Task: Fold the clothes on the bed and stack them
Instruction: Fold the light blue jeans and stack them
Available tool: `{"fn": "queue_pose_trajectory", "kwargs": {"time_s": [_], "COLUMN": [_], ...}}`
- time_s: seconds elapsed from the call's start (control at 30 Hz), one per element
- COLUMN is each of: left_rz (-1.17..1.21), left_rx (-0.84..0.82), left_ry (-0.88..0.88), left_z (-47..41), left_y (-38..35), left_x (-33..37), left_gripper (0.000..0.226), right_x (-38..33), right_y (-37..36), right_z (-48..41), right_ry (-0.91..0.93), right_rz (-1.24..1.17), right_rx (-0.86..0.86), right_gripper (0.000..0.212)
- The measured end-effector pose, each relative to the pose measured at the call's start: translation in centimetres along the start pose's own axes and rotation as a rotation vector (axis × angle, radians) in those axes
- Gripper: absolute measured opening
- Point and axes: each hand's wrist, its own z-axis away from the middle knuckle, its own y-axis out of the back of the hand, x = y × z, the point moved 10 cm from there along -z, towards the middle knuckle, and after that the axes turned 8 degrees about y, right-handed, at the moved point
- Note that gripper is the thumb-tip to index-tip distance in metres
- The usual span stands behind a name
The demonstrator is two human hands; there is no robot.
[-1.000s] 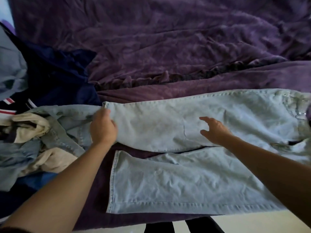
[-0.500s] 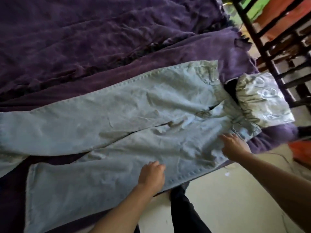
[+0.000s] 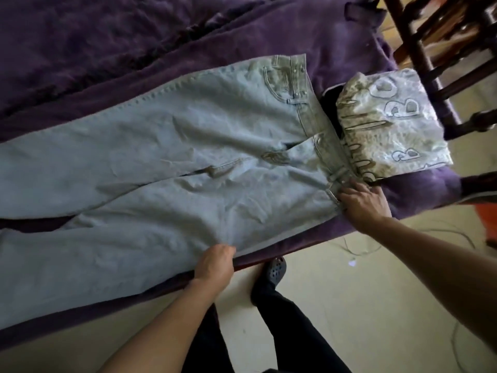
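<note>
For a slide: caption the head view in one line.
Spread on the purple bed, pale jeans gripped at the near edge by left hand and right hand.

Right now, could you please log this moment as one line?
jeans flat on bed | left hand grips near edge | right hand at waistband | folded top beside

jeans on bed | left hand grips edge | right hand grips waistband

We see the jeans lying flat across the bed, waistband to the right, legs running left. A folded garment lies just right of the waistband, touching it. Our left hand grips the near leg's front edge; our right hand grips the waistband's near corner. A wooden frame stands beyond the bed, right.
</note>
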Motion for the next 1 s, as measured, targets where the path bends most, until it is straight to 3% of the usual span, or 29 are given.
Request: {"fn": "queue_pose_trajectory", "kwargs": {"time_s": [0.1, 0.2, 0.3, 0.4, 0.6, 0.77, 0.87, 1.0], "left_rz": [-0.004, 0.071, 0.246, 0.492, 0.529, 0.478, 0.486, 0.542], "left_rx": [-0.066, 0.011, 0.211, 0.381, 0.651, 0.668, 0.618, 0.579], "left_ry": [0.032, 0.043, 0.08, 0.143, 0.182, 0.204, 0.263, 0.33], "left_z": [1.7, 2.4, 1.9, -0.2, -6.9, -15.5, -21.2, -27.8], "left_y": [0.7, 3.9, 10.1, 16.7, 28.5, 32.9, 32.3, 29.5], "left_x": [-0.7, -1.8, -5.1, -10.1, -16.6, -17.9, -18.7, -19.3], "left_gripper": [0.027, 0.023, 0.016, 0.015, 0.021, 0.016, 0.015, 0.014], "right_x": [-0.6, -0.1, 1.3, 1.4, 0.1, 0.9, 2.2, 3.1], "right_y": [-0.1, 2.6, 7.8, 15.0, 24.5, 23.3, 20.3, 16.4], "right_z": [1.9, 1.1, -2.2, -6.1, -15.9, -24.2, -27.0, -29.5], "right_ry": [0.061, 0.071, 0.055, 0.053, 0.043, -0.126, -0.282, -0.347], "right_rz": [0.103, 0.16, 0.13, -0.05, -0.252, -0.36, -0.465, -0.442], "right_rx": [-0.155, -0.199, -0.147, 0.0, 0.282, 0.265, 0.276, 0.295], "right_gripper": [0.039, 0.039, 0.032, 0.03, 0.022, 0.027, 0.027, 0.034]}}
